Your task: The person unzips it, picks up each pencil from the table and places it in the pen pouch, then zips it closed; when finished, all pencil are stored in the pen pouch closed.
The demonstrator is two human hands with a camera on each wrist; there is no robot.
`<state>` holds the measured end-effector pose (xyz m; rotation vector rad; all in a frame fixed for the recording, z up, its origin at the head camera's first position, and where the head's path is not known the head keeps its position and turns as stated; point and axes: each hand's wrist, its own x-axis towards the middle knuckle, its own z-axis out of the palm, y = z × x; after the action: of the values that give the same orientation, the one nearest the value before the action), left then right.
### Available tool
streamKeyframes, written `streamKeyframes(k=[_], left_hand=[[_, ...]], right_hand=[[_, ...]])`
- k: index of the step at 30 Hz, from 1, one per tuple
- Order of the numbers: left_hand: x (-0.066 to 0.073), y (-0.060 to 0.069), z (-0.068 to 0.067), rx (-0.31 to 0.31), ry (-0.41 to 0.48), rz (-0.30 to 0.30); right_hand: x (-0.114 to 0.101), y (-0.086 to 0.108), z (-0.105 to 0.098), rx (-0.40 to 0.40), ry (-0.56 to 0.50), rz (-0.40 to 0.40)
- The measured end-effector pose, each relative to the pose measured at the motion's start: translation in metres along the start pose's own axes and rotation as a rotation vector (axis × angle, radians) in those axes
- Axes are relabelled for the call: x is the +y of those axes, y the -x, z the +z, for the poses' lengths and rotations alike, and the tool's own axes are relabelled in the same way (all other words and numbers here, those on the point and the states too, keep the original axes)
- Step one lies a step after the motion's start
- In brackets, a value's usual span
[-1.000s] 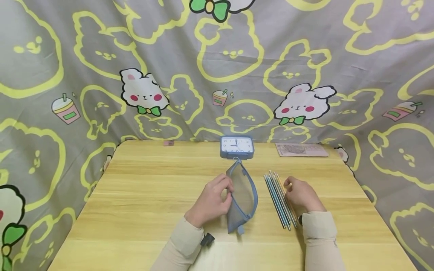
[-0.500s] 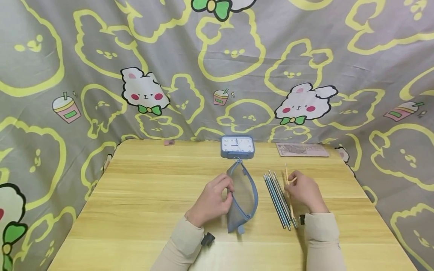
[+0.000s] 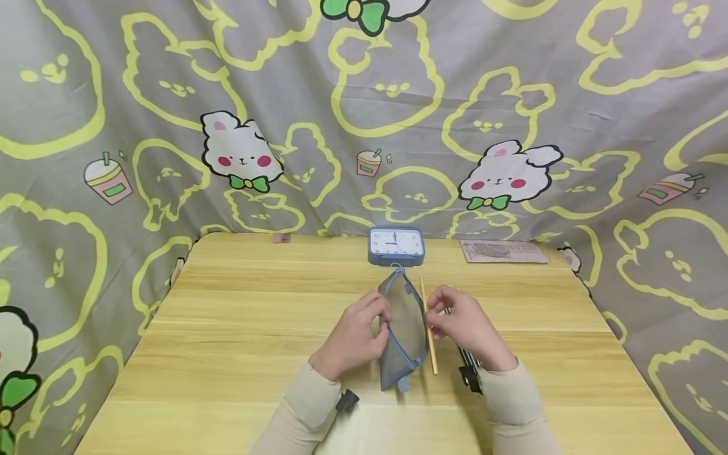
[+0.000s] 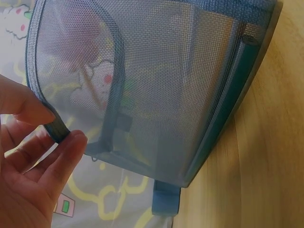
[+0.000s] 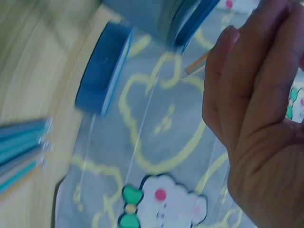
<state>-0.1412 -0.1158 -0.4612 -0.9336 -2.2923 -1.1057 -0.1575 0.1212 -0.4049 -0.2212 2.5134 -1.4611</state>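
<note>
My left hand point(image 3: 355, 328) pinches the zipped edge of a blue-grey mesh pencil pouch point(image 3: 406, 316), which stands with its mouth open. In the left wrist view, finger and thumb grip the rim of the pouch point(image 4: 156, 95). Between the fingertips of my right hand point(image 3: 469, 325) is a yellow-orange pencil point(image 3: 432, 354), held beside the right rim of the pouch. One end of that pencil point(image 5: 197, 64) shows past the fingers in the right wrist view. More pencils point(image 5: 21, 147), mostly teal and grey, lie on the table, partly hidden under the right wrist in the head view.
A blue clock point(image 3: 396, 246) stands at the back of the table point(image 3: 239, 328), just behind the pouch. A pinkish banknote-like paper point(image 3: 503, 251) lies at the back right. A small pink piece point(image 3: 281, 238) is at the back left. A patterned curtain point(image 3: 318, 95) hangs behind.
My right hand has drawn the yellow-orange pencil away from the other pencils and carried it left to the pouch. The left hand keeps its grip on the pouch rim.
</note>
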Motion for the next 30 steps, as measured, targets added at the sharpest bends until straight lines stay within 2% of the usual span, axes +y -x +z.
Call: streamKeyframes(k=[7, 11, 14, 20, 26, 30], left_hand=[[0.000, 0.000, 0.001, -0.007, 0.006, -0.015], [0.000, 0.000, 0.002, -0.007, 0.009, -0.016], [0.000, 0.001, 0.002, -0.011, 0.017, -0.020], [0.001, 0.000, 0.001, -0.008, 0.019, -0.010], [0.001, 0.001, 0.002, -0.007, 0.002, 0.003], [0.002, 0.001, 0.003, -0.003, 0.010, 0.009]], right_hand=[[-0.011, 0.005, 0.018, -0.115, -0.009, -0.064], [-0.012, 0.004, 0.025, -0.140, 0.001, -0.049], [-0.010, 0.001, 0.031, -0.110, 0.011, -0.031], [-0.007, -0.005, 0.038, 0.001, 0.019, 0.010], [-0.002, -0.010, 0.041, 0.032, -0.010, 0.039], [0.001, -0.012, 0.041, 0.082, -0.045, 0.030]])
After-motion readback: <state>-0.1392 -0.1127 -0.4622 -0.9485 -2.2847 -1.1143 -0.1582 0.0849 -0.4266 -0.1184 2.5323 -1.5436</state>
